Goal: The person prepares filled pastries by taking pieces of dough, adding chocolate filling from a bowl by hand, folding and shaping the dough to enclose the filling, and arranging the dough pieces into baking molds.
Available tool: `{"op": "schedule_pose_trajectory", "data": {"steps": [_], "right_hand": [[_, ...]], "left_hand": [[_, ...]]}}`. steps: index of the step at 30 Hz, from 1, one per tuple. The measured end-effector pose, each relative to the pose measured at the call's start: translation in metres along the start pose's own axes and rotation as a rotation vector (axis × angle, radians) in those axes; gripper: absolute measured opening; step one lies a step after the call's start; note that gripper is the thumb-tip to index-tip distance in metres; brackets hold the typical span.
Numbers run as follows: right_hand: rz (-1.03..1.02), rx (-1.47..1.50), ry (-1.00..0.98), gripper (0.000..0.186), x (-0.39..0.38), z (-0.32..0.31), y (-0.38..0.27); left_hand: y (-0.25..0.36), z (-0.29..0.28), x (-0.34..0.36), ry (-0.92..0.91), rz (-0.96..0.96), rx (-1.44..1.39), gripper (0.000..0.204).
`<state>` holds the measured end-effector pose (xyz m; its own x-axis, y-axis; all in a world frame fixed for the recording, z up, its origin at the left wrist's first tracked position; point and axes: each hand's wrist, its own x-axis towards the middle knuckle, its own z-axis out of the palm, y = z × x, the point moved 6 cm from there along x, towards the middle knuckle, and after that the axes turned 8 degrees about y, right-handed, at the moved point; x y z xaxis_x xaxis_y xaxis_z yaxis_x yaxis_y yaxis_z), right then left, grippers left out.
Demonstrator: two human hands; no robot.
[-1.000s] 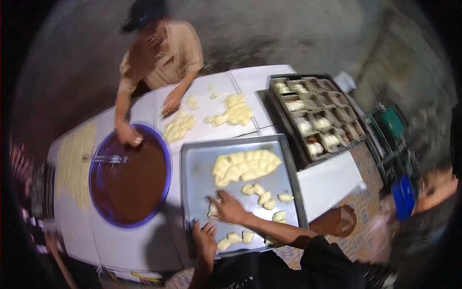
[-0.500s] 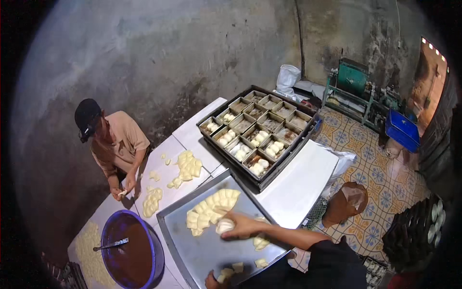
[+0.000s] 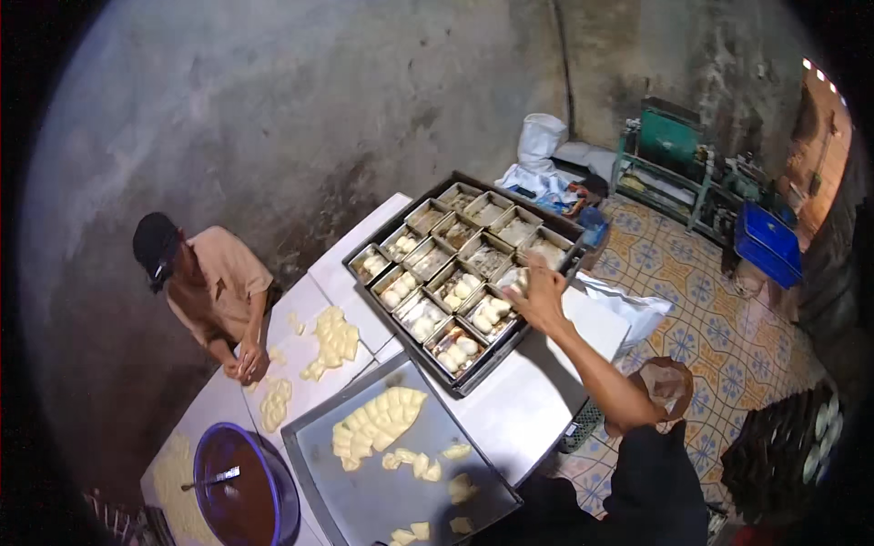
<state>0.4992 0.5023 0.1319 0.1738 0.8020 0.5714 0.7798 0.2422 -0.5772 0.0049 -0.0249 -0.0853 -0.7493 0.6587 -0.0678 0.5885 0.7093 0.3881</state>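
Note:
My right hand (image 3: 541,298) reaches over the near right side of a dark tray (image 3: 411,357) filled with small rectangular tins. Its thumb and fingers are curved around pale dough pieces (image 3: 513,279) at one tin; the fingertips are a little blurred. Several tins on the near and left sides hold rounded dough pieces (image 3: 457,350), while tins farther back (image 3: 487,209) hold none. Below, on a grey metal tray (image 3: 364,496), lies a cluster of cut yellowish dough (image 3: 387,419) with loose pieces around it. My left hand does not show.
Across the white table (image 3: 369,217), a person (image 3: 218,282) in a cap handles something small. More dough (image 3: 333,341) lies by that person. A purple basin (image 3: 287,496) with brown contents and a flat brush stands at the left. Green machinery (image 3: 669,136) and a blue crate (image 3: 767,241) are on the right.
My right hand has moved from the grey tray up and right to the tins, carrying pale dough. My left hand has gone out of view. The whole view has shifted slightly.

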Motion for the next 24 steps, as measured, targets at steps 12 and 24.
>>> {"op": "schedule_pose_trajectory", "data": {"steps": [12, 24], "right_hand": [[-0.056, 1.058, -1.141, 0.047, -0.327, 0.06, -0.209], [0.151, 0.989, -0.966, 0.026, -0.371, 0.039, -0.331]], "left_hand": [[0.187, -0.117, -0.019, 0.335, 0.108, -0.897, 0.037], [0.141, -0.119, -0.027, 0.271, 0.161, -1.131, 0.037]]}}
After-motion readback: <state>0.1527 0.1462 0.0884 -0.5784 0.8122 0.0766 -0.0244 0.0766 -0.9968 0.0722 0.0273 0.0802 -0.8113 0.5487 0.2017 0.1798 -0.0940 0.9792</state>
